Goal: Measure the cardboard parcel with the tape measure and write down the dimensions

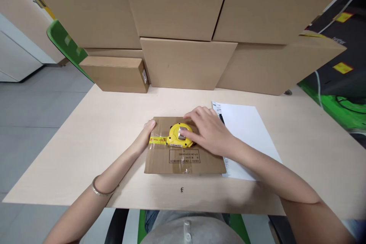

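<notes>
A flat brown cardboard package point(183, 160) lies on the light wooden table point(85, 152), with a printed label under clear tape. On top of it sits a yellow tape measure point(178, 136) with a short length of yellow tape pulled out to the left. My right hand point(208, 131) is wrapped round the tape measure's body, thumb on its metal clip. My left hand point(145, 135) rests at the package's left edge, fingers curled over the end of the pulled-out tape.
A white sheet of paper point(248, 129) lies under the package's right side, a pen at its top edge. A small brown box point(114, 73) and a wall of large cardboard boxes point(185, 61) line the table's far edge. Grey floor lies left.
</notes>
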Motion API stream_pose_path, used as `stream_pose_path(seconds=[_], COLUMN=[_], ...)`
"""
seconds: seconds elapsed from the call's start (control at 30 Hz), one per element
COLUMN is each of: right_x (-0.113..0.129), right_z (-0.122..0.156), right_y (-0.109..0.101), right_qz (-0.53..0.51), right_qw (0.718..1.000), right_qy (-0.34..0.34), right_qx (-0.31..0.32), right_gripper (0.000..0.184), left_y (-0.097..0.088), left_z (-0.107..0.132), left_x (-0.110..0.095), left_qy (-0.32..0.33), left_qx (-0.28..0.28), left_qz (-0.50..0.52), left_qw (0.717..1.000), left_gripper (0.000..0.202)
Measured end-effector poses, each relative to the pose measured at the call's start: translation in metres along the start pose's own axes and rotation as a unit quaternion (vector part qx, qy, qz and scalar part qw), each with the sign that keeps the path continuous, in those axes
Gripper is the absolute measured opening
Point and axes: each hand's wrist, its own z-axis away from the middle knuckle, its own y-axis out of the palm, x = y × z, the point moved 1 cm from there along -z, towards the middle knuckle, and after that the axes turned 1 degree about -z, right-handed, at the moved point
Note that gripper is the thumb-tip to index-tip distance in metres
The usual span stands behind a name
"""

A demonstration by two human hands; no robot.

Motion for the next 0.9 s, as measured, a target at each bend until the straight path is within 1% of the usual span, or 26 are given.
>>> stream_pose_path(seconds=[0.03,0.07,0.1,0.13,0.17,0.23,0.3,0.33,0.37,0.47,0.53,0.6,0.67,0.8,0.9], right_x=[-0.007,-0.017,-0.028,-0.041,-0.054,-0.080,-0.101,-0.109,-0.114,-0.125,-0.131,-0.140,-0.151,-0.170,-0.172], right_z=[0.003,0.008,0.012,0.018,0.024,0.038,0.053,0.060,0.067,0.085,0.092,0.096,0.098,0.105,0.114], right_y=[-0.006,-0.013,-0.019,-0.024,-0.027,-0.024,-0.011,-0.003,0.005,0.022,0.024,0.023,0.021,0.025,0.031], right_qz=[-0.005,-0.003,0.013,0.044,0.084,0.152,0.165,0.152,0.134,0.074,0.027,-0.038,-0.113,-0.249,-0.312], right_qw=[0.999,0.997,0.992,0.984,0.972,0.935,0.904,0.897,0.897,0.912,0.925,0.936,0.940,0.923,0.908], right_qy=[0.023,0.061,0.110,0.165,0.221,0.311,0.357,0.366,0.366,0.351,0.337,0.320,0.304,0.289,0.280], right_qx=[-0.025,-0.045,-0.053,-0.046,-0.017,0.079,0.168,0.194,0.206,0.200,0.174,0.143,0.108,0.050,0.010], right_gripper=[0.041,0.040,0.038,0.037,0.038,0.042,0.045,0.045,0.044,0.038,0.036,0.039,0.042,0.046,0.048], left_y=[0.001,0.001,0.000,0.000,-0.001,-0.003,-0.003,-0.003,-0.002,0.001,0.002,0.003,0.004,0.006,0.006], left_z=[0.001,0.002,0.004,0.005,0.005,0.007,0.008,0.009,0.010,0.011,0.011,0.011,0.011,0.013,0.013], left_x=[0.001,0.001,0.002,0.002,0.003,0.004,0.005,0.005,0.004,0.001,-0.003,-0.005,-0.007,-0.007,-0.007], left_qy=[-0.001,-0.001,0.000,0.005,0.010,0.019,0.011,0.003,-0.005,-0.014,-0.012,-0.008,-0.007,-0.009,-0.002], left_qx=[-0.003,-0.004,-0.003,0.002,0.009,0.028,0.048,0.056,0.061,0.065,0.065,0.064,0.064,0.070,0.067], left_qz=[0.000,0.000,0.001,0.002,0.004,0.007,0.011,0.014,0.016,0.016,0.013,0.004,-0.006,0.001,-0.003], left_qw=[1.000,1.000,1.000,1.000,1.000,0.999,0.999,0.998,0.998,0.998,0.998,0.998,0.998,0.997,0.998], left_gripper=[0.055,0.058,0.061,0.065,0.069,0.076,0.078,0.079,0.080,0.082,0.085,0.087,0.088,0.087,0.086])
